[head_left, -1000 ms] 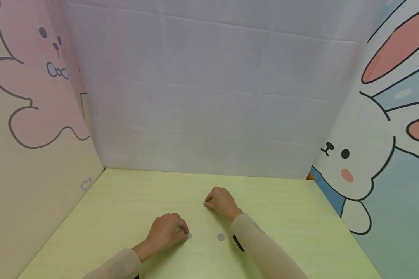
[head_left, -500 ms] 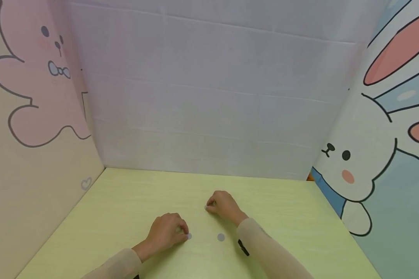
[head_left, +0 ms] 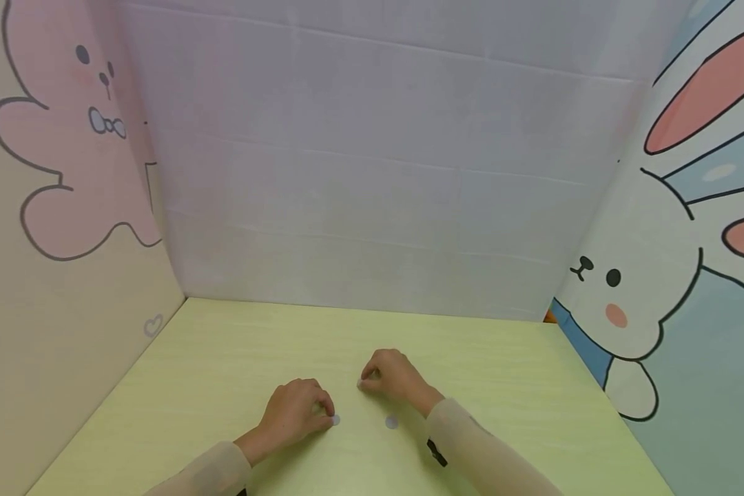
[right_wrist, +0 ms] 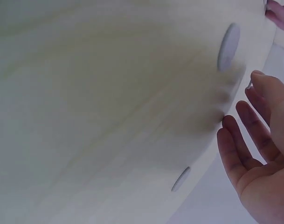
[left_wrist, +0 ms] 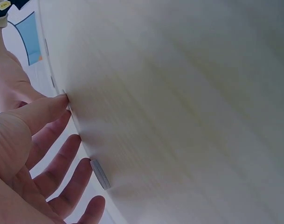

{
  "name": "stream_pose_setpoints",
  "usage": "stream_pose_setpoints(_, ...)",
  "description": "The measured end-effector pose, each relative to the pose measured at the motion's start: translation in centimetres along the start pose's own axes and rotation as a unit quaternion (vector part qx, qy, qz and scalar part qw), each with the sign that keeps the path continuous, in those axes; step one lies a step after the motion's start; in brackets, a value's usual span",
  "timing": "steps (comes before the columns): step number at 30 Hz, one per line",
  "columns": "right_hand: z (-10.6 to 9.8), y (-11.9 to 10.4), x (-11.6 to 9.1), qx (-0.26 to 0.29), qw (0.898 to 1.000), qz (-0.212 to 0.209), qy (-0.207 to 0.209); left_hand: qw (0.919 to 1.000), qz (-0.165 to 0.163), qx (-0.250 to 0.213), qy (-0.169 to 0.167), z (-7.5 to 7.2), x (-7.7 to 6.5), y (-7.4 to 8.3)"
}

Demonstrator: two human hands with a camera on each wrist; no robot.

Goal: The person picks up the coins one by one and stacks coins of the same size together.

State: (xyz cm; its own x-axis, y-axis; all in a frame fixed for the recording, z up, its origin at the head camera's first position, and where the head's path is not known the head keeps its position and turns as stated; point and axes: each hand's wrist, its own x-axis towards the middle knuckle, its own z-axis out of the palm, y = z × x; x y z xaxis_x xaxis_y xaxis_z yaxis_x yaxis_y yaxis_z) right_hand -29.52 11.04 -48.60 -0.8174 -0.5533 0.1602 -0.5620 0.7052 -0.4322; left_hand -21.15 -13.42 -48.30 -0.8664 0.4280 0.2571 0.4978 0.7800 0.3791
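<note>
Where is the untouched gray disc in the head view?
In the head view, the gray disc lies on the yellow table, right of the left hand, left of the right sleeve and nearer the camera than the right hand.

1. Two hands: left hand (head_left: 294, 412), right hand (head_left: 393, 375).
2. Three grey discs in the head view: left disc (head_left: 337, 419), right disc (head_left: 392, 421), far disc (head_left: 359, 383); the total across all views cannot be told.
3. Two sleeves: left sleeve (head_left: 207, 472), right sleeve (head_left: 490, 451).
4. One table (head_left: 254, 337).
5. Three walls: left wall (head_left: 68, 331), far wall (head_left: 372, 172), right wall (head_left: 719, 379).
6. Two cartoon animals: pink animal (head_left: 93, 179), white rabbit (head_left: 645, 289).
7. One drawn heart (head_left: 153, 326), one bow tie (head_left: 108, 122).
</note>
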Motion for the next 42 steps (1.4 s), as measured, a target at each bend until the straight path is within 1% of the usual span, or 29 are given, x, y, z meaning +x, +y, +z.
stream_pose_setpoints(14,0.0,-1.9,-1.7,-0.003,0.999,-0.035,-0.005,1.0,-0.003,0.0,0.003,0.0,0.0,0.0)
stream_pose_setpoints(23,0.7,-2.9,-2.4,-0.008,0.997,-0.073,0.003,1.0,-0.001,0.005,0.0,0.1,0.1,-0.2)
stream_pose_setpoints(32,1.1,-3.7,-2.8,-0.003,0.997,-0.07,-0.011,1.0,-0.005,0.002,0.0,0.1,0.1,-0.1)
stream_pose_setpoints(42,1.4,-4.7,-2.9,-0.012,0.997,-0.082,-0.007,1.0,-0.009,0.002,0.003,0.1,0.1,0.0)
